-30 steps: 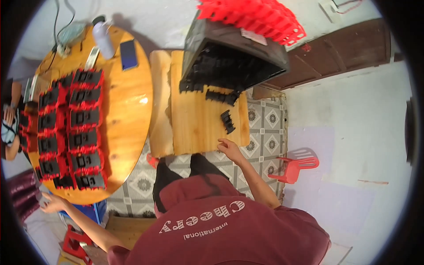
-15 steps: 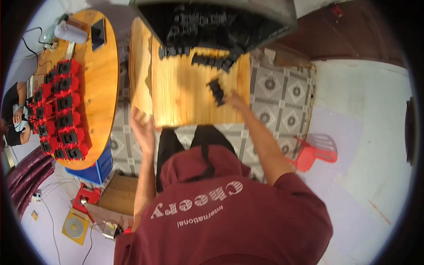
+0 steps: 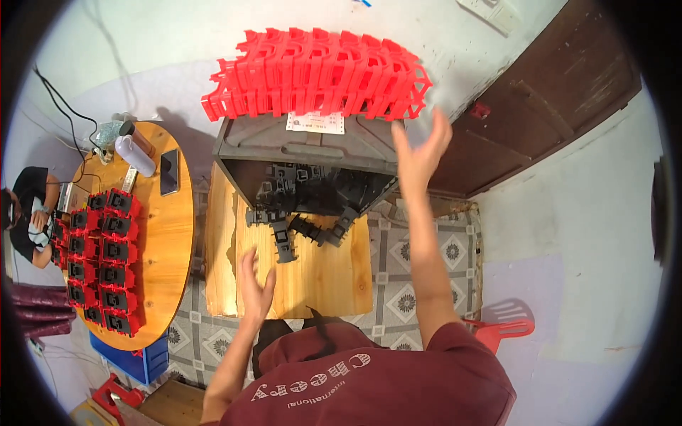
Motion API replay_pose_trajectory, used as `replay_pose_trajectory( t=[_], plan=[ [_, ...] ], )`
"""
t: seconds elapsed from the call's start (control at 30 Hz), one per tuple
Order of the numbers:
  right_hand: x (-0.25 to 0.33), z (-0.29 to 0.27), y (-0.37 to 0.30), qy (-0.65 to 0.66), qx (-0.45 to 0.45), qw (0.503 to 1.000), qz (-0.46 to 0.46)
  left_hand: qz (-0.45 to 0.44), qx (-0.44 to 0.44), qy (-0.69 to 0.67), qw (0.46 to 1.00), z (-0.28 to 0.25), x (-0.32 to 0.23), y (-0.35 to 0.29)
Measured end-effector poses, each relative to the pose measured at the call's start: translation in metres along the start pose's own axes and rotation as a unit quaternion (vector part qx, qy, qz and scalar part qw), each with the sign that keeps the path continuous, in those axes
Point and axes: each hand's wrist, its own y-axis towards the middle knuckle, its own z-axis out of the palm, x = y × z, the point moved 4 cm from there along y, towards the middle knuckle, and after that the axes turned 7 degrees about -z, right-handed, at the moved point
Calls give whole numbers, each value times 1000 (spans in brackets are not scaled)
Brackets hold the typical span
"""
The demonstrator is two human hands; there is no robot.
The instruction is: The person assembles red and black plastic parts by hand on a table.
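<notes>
In the head view, the right hand (image 3: 419, 153) is raised with fingers spread and clamps nothing; it hangs just beside the right end of the stack of red plastic frames (image 3: 316, 74). That stack rests on top of the dark grey crate (image 3: 305, 142), its long axis running left to right, well above the left hand. The crate lies tipped on its side, its open mouth facing down toward the person, and black plastic parts (image 3: 302, 224) spill from it onto the wooden board (image 3: 320, 280).

The left hand (image 3: 254, 284) hovers low over the board's near left part, fingers apart, gripping nothing; the nearest black part lies just up and right of it. Between the 2 hands the board shows bare wood, and its near edge sits just below the left hand.

Left of the left hand stands a round wooden table (image 3: 174, 241) carrying rows of red-and-black assemblies (image 3: 99, 259). Right of the right hand is a dark wooden door (image 3: 554, 106).
</notes>
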Motion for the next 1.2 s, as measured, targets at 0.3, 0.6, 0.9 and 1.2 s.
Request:
replay_pose_trajectory(
  t=[0.3, 0.6, 0.9, 1.2],
  plan=[
    [-71, 68, 107, -129, 322, 936, 62, 412, -173, 227, 865, 67, -240, 207],
    [-48, 45, 89, -128, 60, 977, -162, 328, -195, 389, 839, 91, -239, 246],
    [26, -86, -22, 189, 43, 978, 74, 165, 169, -225, 946, 43, -191, 153],
    [62, -61, -339, 183, 441, 878, 16, -418, 91, -265, 864, 56, 90, -47]
  ],
)
